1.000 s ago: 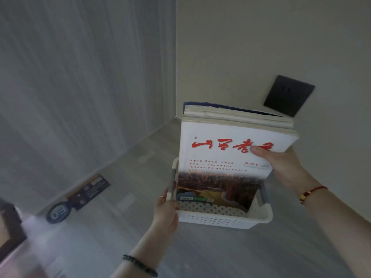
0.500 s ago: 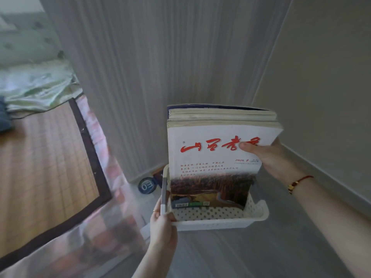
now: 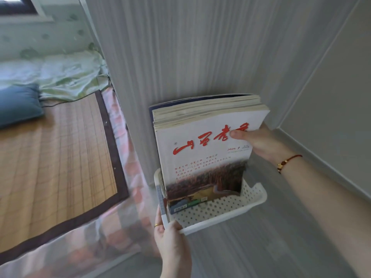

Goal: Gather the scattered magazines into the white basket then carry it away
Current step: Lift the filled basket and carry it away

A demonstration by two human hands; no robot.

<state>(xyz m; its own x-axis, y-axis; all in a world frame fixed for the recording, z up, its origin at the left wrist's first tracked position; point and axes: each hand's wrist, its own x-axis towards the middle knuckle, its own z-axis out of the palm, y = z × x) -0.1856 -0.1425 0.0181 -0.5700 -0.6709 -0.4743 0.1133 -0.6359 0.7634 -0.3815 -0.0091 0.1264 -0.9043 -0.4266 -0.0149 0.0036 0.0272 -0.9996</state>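
left hand (image 3: pixel 172 236): clamped on the near corner of the white basket (image 3: pixel 224 212)
right hand (image 3: pixel 263 142): gripping the magazines (image 3: pixel 202 157) upright in it
bed (image 3: pixel 54 149): just left

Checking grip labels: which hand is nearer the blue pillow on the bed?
Left. The left hand grips the white basket corner, on the blue pillow side; the right hand steadies the magazines, farther away.
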